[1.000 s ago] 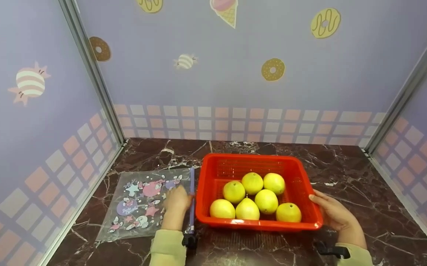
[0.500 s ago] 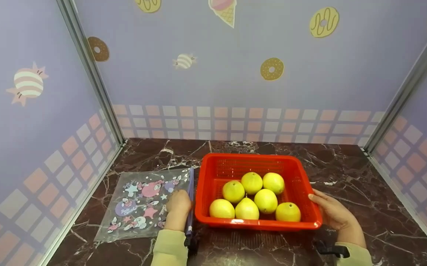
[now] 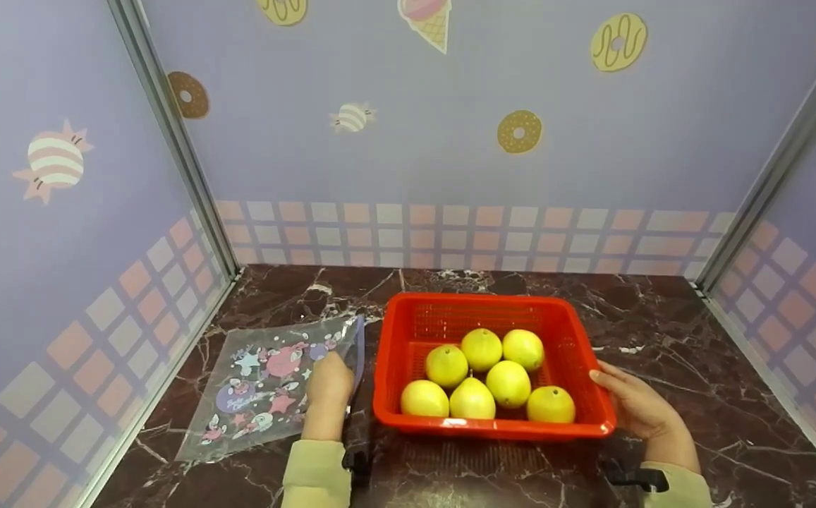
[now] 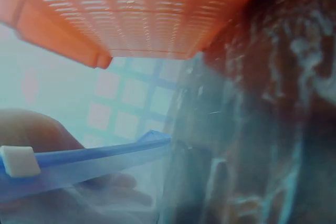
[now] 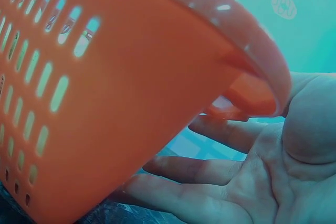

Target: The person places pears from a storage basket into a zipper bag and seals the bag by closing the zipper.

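Observation:
In the head view my left hand (image 3: 330,384) pinches the right edge of a clear zip bag (image 3: 266,413) printed with pink, purple and blue cartoon figures. A blue zip strip (image 4: 105,153) with a white slider (image 4: 20,161) crosses the left wrist view, and fingers (image 4: 123,182) show through the plastic. Right of the bag stands a red slotted plastic basket (image 3: 499,429) with several yellow fruits (image 3: 508,384) in it. Its right side is held by my right hand (image 3: 640,406), thumb over the rim. In the right wrist view the fingers (image 5: 184,169) lie along the outer wall (image 5: 136,98).
Both things lie on a dark red marbled tabletop (image 3: 450,480). Purple panels (image 3: 450,169) with sweets and tile patterns enclose it at the back and both sides, joined by metal corner posts (image 3: 182,141).
My left hand has closed on the bag's zip edge and drawn it slightly left, away from the basket, tilting that edge. The right hand, basket and fruits have stayed in place.

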Demonstrator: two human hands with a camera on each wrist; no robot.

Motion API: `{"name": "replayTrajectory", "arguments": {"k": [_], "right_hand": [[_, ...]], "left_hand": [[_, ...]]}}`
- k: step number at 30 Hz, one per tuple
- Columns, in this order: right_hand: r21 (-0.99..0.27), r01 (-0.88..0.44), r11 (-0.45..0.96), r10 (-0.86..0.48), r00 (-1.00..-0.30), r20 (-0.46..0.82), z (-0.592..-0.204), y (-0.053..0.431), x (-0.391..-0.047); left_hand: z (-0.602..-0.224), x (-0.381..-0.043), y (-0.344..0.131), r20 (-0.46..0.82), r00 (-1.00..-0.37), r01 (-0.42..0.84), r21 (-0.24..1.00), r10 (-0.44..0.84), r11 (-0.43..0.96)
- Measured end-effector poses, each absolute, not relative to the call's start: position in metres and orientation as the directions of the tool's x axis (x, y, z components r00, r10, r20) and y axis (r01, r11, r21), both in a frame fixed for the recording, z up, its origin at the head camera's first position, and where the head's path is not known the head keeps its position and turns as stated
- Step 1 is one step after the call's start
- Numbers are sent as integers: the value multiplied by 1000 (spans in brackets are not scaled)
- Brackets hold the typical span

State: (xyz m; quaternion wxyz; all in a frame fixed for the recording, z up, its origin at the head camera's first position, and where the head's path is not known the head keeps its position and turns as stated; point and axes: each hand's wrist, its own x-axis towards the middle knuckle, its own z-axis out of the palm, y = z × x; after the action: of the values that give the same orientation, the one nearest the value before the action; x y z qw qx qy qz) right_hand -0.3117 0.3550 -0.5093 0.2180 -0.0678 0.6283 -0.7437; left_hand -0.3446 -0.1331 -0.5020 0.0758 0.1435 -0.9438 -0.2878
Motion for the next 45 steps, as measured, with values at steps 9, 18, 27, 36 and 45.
{"name": "replayTrajectory", "arguments": {"k": [9, 18, 27, 36, 45], "right_hand": [[-961, 246, -126, -416, -893, -174, -510, 355, -310], [-960, 238, -149, -438, -886, -152, -511, 353, -310], [-961, 246, -126, -414, -894, -175, -507, 350, -310], [-959, 178, 221, -63, -978, -197, -483, 327, -306], [-914, -150, 378, 178, -957, 231, -436, 233, -292]], "left_hand": [[-477, -334, -126, 321, -891, -71, 601, -321, 796], [-451, -316, -111, 380, -883, 21, 622, -277, 783], [-436, -300, -91, 429, -875, 88, 596, -224, 798], [-435, -297, -86, 439, -872, 81, 564, -215, 822], [-435, -296, -80, 472, -858, 108, 550, -202, 828]]}}
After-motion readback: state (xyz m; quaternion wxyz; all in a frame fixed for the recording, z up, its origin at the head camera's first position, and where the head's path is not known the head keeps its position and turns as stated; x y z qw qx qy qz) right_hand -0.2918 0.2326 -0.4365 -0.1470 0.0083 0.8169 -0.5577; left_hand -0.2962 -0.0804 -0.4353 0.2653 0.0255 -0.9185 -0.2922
